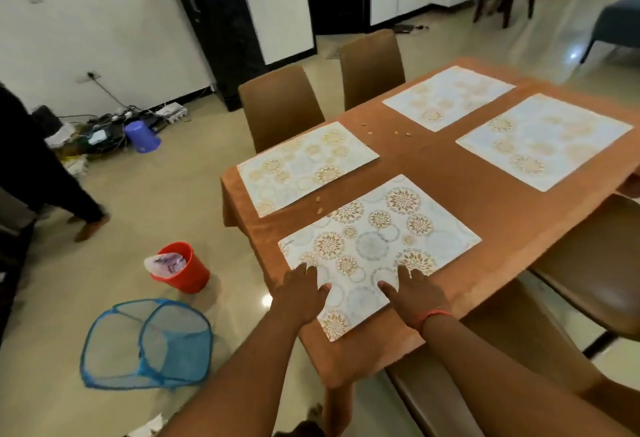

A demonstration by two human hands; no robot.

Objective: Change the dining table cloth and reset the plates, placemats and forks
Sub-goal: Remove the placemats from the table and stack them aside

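Note:
An orange-brown table cloth [491,201] covers the dining table. Several white placemats with gold floral circles lie on it. The nearest placemat [377,242] sits at the table's near corner. My left hand [301,293] lies flat on its left edge with fingers spread. My right hand [412,294], a red band at the wrist, presses flat on its near edge. Other placemats lie at the left [304,166], far middle [446,97] and right [543,140]. A few small crumbs [384,129] dot the cloth. No plates or forks are in view.
Brown chairs [280,104] stand at the table's far side and more [595,284] at the right. On the floor at the left are a red bucket [183,268] and a blue mesh hamper [149,345]. A person's legs [52,180] are at far left.

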